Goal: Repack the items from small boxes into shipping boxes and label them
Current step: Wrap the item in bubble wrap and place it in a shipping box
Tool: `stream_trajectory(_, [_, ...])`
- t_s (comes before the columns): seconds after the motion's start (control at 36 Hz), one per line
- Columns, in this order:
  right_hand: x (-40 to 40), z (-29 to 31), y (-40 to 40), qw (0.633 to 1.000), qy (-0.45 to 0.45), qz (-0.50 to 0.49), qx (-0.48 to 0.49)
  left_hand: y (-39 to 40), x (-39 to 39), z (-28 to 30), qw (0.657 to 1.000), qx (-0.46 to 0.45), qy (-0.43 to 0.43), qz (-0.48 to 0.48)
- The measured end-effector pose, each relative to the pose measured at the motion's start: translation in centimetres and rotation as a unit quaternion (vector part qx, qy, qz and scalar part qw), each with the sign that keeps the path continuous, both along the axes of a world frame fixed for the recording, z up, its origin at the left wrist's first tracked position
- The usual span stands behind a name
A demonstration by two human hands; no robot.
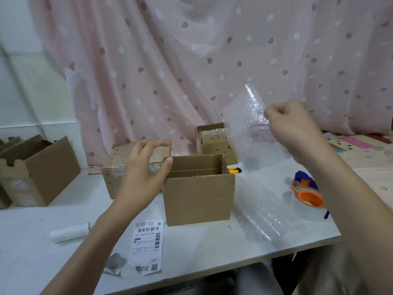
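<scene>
An open brown shipping box (200, 199) stands mid-table with paper filler inside. Behind and to its left sits a small cardboard box (113, 177). My left hand (144, 173) arches over that small box with the fingers apart; the fingertips touch its rear flap and the thumb is by the shipping box's corner. Something clear lies under the palm. My right hand (291, 126) is raised at the right, shut on a sheet of bubble wrap (244, 128) that hangs down to the table. A second small box (214, 145) stands behind. A printed shipping label (148, 243) lies in front.
An orange and blue tape dispenser (308, 194) rests at the right, with a yellow utility knife (234, 170) behind the shipping box. A white paper roll (70, 232) lies at the front left. Open cartons (42, 165) stand at the far left. A pink curtain hangs behind.
</scene>
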State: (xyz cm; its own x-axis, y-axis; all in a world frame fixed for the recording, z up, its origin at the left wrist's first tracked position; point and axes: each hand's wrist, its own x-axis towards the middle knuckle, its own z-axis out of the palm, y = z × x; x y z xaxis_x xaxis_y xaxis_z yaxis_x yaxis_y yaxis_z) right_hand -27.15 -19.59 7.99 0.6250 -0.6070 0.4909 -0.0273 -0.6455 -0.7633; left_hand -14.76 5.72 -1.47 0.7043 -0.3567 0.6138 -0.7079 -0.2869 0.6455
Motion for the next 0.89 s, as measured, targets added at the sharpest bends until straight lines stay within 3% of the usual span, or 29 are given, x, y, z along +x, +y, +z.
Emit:
stream_trajectory(0.11, [0.4, 0.1, 1.7, 0.982, -0.05, 0.102, 0.153, -1.2, -1.3, 2.2, 0.997, -0.065, 0.041, -0.019])
stream_trajectory(0.19, [1.1, -0.9, 3.0, 0.947, -0.052, 0.187, 0.258, -2.1, -2.4, 3.3, 0.977, -0.13, 0.148, -0.078])
stream_trajectory(0.25, [1.4, -1.7, 3.8, 0.934, -0.044, 0.216, 0.28, -2.5, -2.9, 3.7, 0.943, -0.182, 0.242, -0.139])
stream_trajectory(0.31, [1.6, -2.5, 4.5, 0.928, -0.034, 0.233, 0.291, -2.6, -2.8, 3.7, 0.917, -0.208, 0.294, -0.172])
stream_trajectory(0.47, [2.1, -4.3, 5.5, 0.924, -0.019, 0.254, 0.284, -1.9, -2.1, 2.8, 0.898, -0.199, 0.348, -0.184])
stream_trajectory(0.75, [2.4, -5.8, 6.3, 0.945, 0.034, 0.265, 0.19, -0.8, -0.8, 1.2, 0.923, -0.178, 0.327, -0.1])
stream_trajectory(0.89, [2.9, -6.5, 6.3, 0.953, 0.031, 0.246, 0.174, -0.3, -0.8, 0.9, 0.917, -0.17, 0.342, -0.112])
